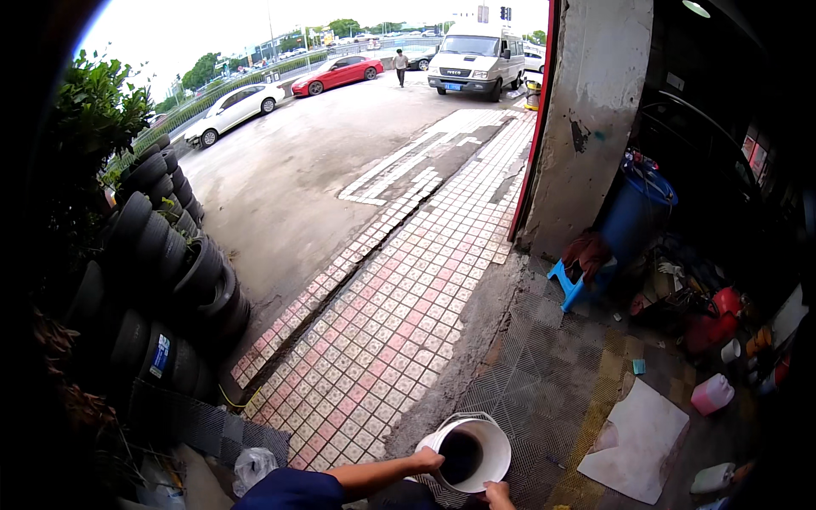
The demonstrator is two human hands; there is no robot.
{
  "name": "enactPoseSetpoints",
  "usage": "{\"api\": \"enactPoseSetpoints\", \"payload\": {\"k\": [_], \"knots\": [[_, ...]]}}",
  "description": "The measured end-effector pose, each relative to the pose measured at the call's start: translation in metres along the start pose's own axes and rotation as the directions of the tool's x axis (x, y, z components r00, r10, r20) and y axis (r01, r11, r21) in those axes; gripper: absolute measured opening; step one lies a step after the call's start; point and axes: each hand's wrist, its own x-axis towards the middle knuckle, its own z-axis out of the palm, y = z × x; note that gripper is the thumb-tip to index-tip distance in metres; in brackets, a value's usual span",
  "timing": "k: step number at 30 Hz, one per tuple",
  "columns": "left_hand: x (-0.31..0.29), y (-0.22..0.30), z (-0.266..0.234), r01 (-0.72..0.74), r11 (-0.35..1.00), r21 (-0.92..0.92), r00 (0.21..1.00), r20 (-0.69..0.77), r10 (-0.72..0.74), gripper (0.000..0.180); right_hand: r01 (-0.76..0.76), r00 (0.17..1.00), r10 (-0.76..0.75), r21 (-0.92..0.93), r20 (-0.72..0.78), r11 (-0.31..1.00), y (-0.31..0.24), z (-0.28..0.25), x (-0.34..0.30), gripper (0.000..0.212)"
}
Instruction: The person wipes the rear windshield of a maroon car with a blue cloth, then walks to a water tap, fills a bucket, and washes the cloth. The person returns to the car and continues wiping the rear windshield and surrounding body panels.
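Note:
A white bucket (495,440) is right in front of me at the lower middle, tilted so that I look into its mouth. Its inside is dark toward the bottom; whether that is liquid or shadow I cannot make out. My left hand (427,460) is closed on the left side of the rim. At the near right of the rim, my right hand (496,493) also grips the bucket, partly cut off by the lower picture edge. A wire bail handle (466,416) lies over the far side of the rim.
Stacked tyres (153,246) line the left. Patterned tiles (374,340) with a dark gap run ahead. On the right are a blue stool (571,285), a blue barrel (637,208), a flattened cardboard sheet (637,442) and a pink jug (712,393). Beyond, a person (400,66) walks near parked vehicles.

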Motion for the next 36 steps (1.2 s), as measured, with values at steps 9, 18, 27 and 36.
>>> {"api": "enactPoseSetpoints", "payload": {"k": [9, 18, 27, 36], "knots": [[0.098, -0.012, 0.074, 0.116, 0.847, -0.519, 0.947, -0.200, -0.253, 0.031, 0.098, 0.995, -0.052, -0.658, 0.089, 0.746, -0.043, 0.010, 0.172, 0.043], [0.408, -0.082, 0.161, 0.209, 0.721, -0.661, 0.978, 0.124, -0.171, 0.038, 0.034, 0.994, -0.094, -0.616, -0.064, 0.787, -0.015, 0.033, 0.428, 0.032], [0.437, -0.135, 0.247, 0.253, 0.889, -0.382, 0.967, 0.105, -0.231, 0.087, 0.132, 0.814, -0.529, -0.809, -0.242, 0.573, 0.051, 0.047, 0.493, 0.076], [0.432, -0.061, 0.215, 0.018, 0.953, -0.303, 0.909, 0.403, 0.111, 0.043, 0.142, 0.978, -0.185, -0.957, 0.096, 0.252, 0.086, 0.134, 0.625, 0.085]]}}
